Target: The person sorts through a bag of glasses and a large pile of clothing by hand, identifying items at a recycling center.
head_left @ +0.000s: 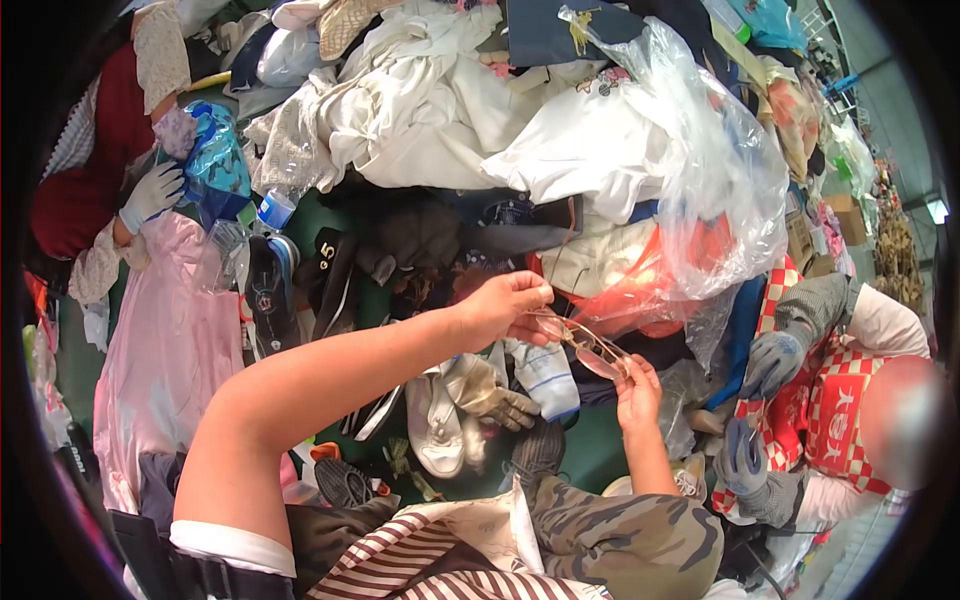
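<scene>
Firstly, heap of mixed clothing point(420, 110): fills the view behind and above the glasses point(585, 345).
- Clear plastic bag point(720, 170): up and to the right of the glasses, draped over orange cloth.
- Pink garment point(165, 340): well to the left of the glasses, with a co-worker's gloved hand point(150, 195) above it.
- Second co-worker in a red-and-white checked top point(830, 400): just right of the glasses, both hands gloved.
- White shoe point(435, 425): below and left of the glasses.
- White sock point(545, 375): just beneath the glasses.
- Glasses: thin frame, pinkish lenses, held in the air over the heap and touching none of it.
- Left hand point(505, 305): fingers pinched on the frame's upper left end.
- Right hand point(638, 390): fingers closed on the lower right end.

Handling note, as a judgement: the thin frame looks bendable, so a light grip at both ends, with the lenses untouched and no twisting, suits it best.
</scene>
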Demonstrator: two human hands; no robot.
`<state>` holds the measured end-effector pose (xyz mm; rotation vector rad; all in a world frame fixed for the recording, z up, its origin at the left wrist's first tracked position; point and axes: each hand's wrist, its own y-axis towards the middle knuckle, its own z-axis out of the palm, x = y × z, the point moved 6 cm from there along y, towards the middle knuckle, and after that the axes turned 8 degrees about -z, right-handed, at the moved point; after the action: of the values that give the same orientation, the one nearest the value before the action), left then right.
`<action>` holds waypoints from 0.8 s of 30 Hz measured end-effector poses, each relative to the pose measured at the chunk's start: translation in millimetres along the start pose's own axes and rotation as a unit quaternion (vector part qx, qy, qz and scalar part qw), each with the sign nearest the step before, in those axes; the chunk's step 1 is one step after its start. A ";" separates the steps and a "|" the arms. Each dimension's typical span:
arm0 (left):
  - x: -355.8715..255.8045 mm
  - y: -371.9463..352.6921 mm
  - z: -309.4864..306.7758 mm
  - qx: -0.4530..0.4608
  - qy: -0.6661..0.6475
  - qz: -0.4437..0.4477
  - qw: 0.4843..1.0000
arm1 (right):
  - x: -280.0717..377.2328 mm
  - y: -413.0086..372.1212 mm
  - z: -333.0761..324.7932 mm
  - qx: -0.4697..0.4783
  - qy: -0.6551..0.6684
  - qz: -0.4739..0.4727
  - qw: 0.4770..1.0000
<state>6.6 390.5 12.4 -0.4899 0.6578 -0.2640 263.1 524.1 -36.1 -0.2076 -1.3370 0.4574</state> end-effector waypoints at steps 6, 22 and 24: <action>3.9 -4.1 -2.5 -0.019 -0.012 -0.042 0.999 | 1.1 -0.5 3.8 0.008 0.005 0.003 1.000; 18.2 2.6 -13.1 -0.039 0.016 -0.071 0.997 | 3.1 -1.8 11.8 0.037 0.034 -0.018 0.999; 19.3 3.3 -14.7 -0.045 0.032 -0.079 0.995 | 2.8 -2.9 12.3 0.022 0.040 -0.010 0.999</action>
<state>12.2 380.8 -9.4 -0.6226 0.6975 -0.4015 252.3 521.3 -29.6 -0.1744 -1.2477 0.4560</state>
